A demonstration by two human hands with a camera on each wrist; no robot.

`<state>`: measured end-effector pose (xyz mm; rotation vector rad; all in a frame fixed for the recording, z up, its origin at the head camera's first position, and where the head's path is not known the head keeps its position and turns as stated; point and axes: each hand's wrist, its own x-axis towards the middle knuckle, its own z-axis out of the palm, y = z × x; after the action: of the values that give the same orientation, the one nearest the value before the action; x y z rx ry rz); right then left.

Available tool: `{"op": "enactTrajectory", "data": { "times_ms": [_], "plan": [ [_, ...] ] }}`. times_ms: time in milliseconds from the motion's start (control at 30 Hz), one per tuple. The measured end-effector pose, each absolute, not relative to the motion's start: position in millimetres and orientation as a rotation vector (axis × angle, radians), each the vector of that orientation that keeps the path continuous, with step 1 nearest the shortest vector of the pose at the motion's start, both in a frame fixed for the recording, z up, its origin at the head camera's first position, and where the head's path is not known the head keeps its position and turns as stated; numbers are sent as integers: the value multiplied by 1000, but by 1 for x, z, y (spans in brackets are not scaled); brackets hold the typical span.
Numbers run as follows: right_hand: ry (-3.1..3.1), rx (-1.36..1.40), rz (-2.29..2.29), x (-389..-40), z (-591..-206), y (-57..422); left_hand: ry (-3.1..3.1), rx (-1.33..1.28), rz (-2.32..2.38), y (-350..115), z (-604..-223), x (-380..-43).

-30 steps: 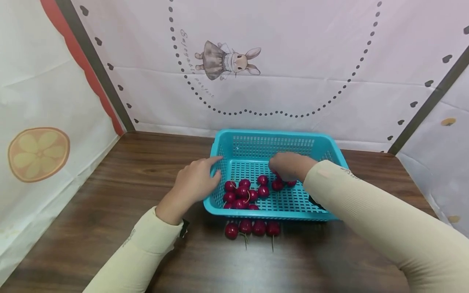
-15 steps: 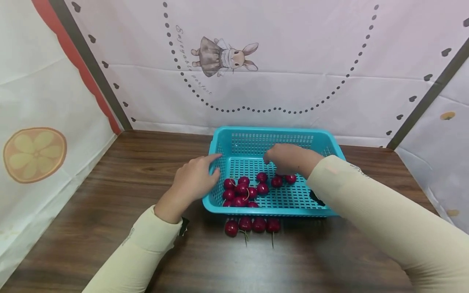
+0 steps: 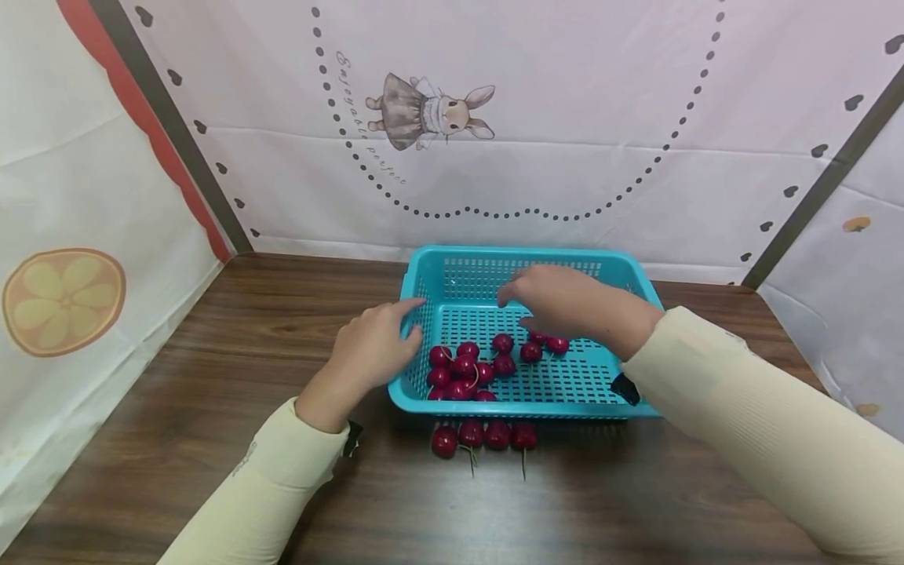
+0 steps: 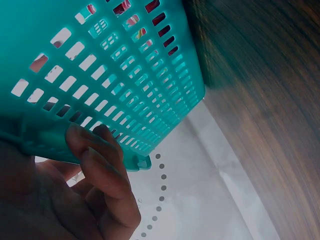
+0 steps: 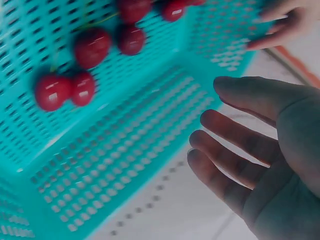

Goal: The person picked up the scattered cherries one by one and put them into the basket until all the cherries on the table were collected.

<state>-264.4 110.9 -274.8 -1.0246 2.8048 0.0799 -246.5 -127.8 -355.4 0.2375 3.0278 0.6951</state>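
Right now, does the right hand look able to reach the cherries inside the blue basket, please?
Probably yes: the right hand is over the open basket, holding nothing, and nothing visible blocks its fingers from the cherries.

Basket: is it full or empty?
Neither: the basket is partly filled. Cherries lie on part of its floor; much of the rest is bare.

Basket (image 3: pixel 523 409) on table (image 3: pixel 282 314), hanging sheet (image 3: pixel 551 94) behind it. Cherries (image 3: pixel 464 366) bunched front-left in basket; smaller cherry group (image 3: pixel 531 352) to their right, mid-basket. Four cherries (image 3: pixel 497 435) in a row on table, just before basket's front wall, left half. Left grip (image 3: pixel 374 345) on basket's left rim. Right grip (image 3: pixel 565 302) over basket, behind the smaller cherry group.
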Motion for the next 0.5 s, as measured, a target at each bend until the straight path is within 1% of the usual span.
{"op": "enactTrajectory", "data": {
  "times_ms": [133,300,400,500],
  "plan": [
    [2882,-1184,47,-239,-261,106,3024,238,699,-128,-356,-246],
    [2904,-1498,75,-197,-250,96,3018,248,689,-129,-356,-246],
    [2835,-1658,44,-170,-250,87,3020,243,684,-128,-355,-247],
    [2730,-1750,-21,-149,-257,80,3026,235,680,-128,-355,-247]
  ]
}}
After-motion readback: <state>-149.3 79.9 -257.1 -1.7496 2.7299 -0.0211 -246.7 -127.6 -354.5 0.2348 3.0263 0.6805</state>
